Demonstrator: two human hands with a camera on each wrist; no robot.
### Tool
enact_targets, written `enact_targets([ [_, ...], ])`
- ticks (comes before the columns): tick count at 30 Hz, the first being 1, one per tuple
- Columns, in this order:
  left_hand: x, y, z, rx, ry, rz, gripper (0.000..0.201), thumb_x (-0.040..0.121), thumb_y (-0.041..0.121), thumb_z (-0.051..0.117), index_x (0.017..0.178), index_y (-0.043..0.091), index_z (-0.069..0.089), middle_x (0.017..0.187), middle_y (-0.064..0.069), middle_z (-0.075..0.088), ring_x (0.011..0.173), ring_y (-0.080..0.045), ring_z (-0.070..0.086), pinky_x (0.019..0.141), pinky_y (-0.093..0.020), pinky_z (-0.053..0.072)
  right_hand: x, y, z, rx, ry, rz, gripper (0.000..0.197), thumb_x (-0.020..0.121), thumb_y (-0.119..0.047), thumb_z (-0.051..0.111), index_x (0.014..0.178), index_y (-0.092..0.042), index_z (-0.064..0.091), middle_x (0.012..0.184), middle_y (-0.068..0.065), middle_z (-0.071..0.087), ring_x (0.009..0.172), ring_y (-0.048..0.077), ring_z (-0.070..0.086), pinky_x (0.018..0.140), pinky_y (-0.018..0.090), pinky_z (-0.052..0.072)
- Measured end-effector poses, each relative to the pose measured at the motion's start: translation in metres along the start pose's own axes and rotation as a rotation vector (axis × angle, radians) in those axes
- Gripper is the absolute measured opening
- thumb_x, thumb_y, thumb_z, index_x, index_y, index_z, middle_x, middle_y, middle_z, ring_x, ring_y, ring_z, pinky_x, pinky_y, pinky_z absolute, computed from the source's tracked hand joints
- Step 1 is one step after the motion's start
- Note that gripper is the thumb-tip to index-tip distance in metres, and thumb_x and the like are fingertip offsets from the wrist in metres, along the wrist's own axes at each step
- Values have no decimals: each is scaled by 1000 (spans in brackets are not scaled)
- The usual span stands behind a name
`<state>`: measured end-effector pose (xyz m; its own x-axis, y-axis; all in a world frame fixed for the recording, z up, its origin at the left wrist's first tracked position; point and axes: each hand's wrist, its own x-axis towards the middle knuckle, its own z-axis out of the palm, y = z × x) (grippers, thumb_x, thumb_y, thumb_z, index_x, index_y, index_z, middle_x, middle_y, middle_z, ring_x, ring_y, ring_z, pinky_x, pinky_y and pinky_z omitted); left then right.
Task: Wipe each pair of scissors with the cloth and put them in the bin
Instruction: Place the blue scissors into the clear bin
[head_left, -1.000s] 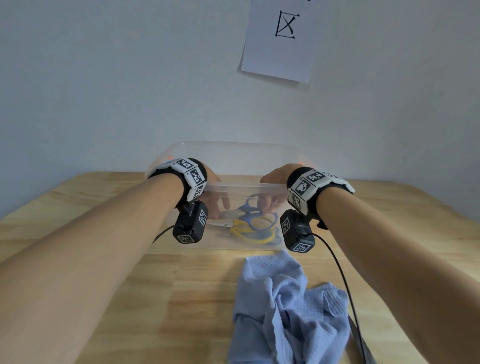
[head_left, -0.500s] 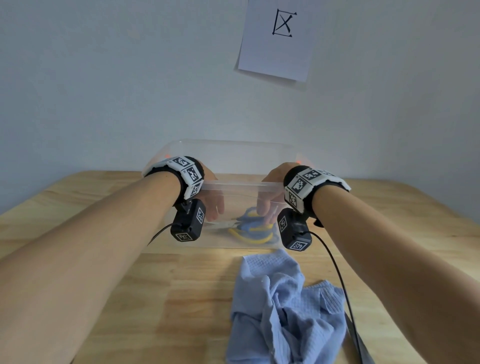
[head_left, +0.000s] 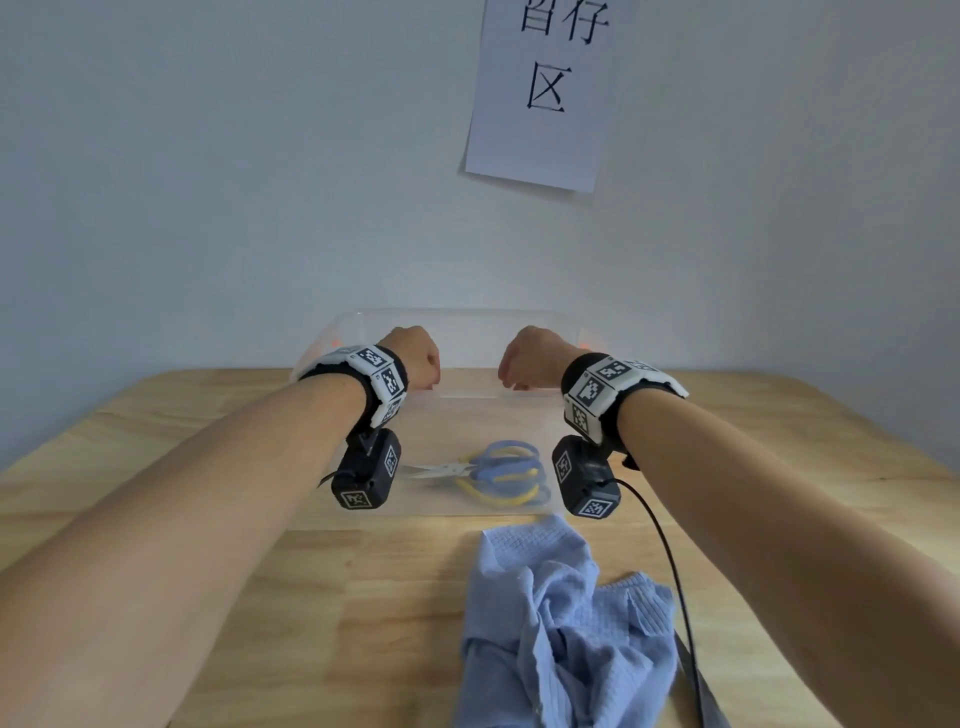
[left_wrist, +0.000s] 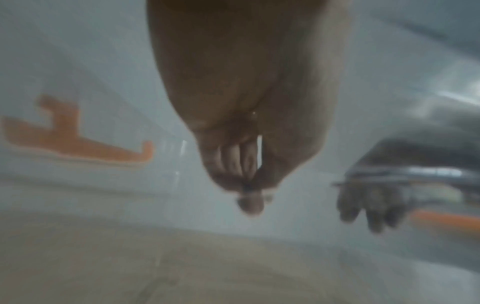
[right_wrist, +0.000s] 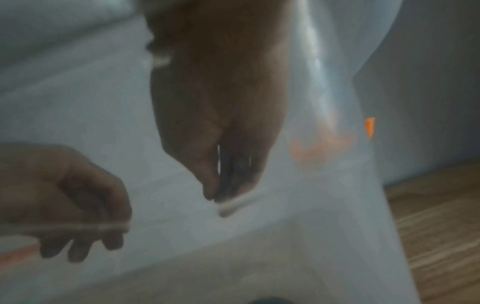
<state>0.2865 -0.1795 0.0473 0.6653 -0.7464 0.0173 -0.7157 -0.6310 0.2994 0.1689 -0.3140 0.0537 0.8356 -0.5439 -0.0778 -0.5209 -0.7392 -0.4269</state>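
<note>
Our left hand (head_left: 413, 358) and right hand (head_left: 530, 358) hover side by side, a little apart, over the clear plastic bin (head_left: 452, 318) with orange latches. Both are empty, fingers drooping in loose curls. The wrist views are blurred but show nothing held. Below and between the hands, on the bin's floor, lie two pairs of scissors stacked together: the blue-handled scissors (head_left: 506, 460) atop the yellow-handled scissors (head_left: 511, 500). Their long axis runs left to right, with the steel blades pointing toward our left hand and the handle loops under our right wrist. We judge both hands about equally near them. The crumpled light-blue cloth (head_left: 563, 618) lies on the wooden table (head_left: 208, 519) just in front of the bin, nearer our right arm. No scissors show outside the bin, so the job looks done.
</note>
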Motion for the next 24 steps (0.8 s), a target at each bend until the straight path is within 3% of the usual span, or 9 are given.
enact_targets([
  [2, -9, 3, -7, -18, 131, 11, 23, 87, -1, 53, 91, 10, 74, 103, -13, 73, 91, -30, 68, 83, -36, 56, -7, -2, -10, 114, 79, -21, 23, 93, -2, 54, 109, 2, 71, 82, 7, 69, 74, 19, 66, 66, 25, 55],
  [6, -32, 16, -22, 90, 297, 14, 26, 83, -1, 53, 95, 11, 72, 105, -12, 68, 93, -34, 64, 75, -33, 48, -31, -6, -30, 200, 167, -33, 32, 93, 4, 40, 107, 11, 69, 102, 19, 74, 95, 29, 73, 90, 43, 57],
  [11, -58, 42, -49, 107, 338, 63, 26, 86, 0, 51, 100, 10, 70, 108, -13, 66, 95, -34, 63, 77, -34, 49, -57, -7, -48, 224, 265, -121, 30, 91, 2, 41, 101, 12, 68, 103, 26, 70, 95, 39, 70, 87, 47, 58],
  [24, -143, 115, -56, 30, 346, 150, 27, 86, 1, 51, 101, 11, 72, 110, -12, 67, 96, -34, 63, 80, -34, 49, -159, 12, -72, 220, 382, -154, 23, 98, -19, 55, 97, -1, 69, 104, 19, 70, 94, 34, 68, 86, 40, 56],
])
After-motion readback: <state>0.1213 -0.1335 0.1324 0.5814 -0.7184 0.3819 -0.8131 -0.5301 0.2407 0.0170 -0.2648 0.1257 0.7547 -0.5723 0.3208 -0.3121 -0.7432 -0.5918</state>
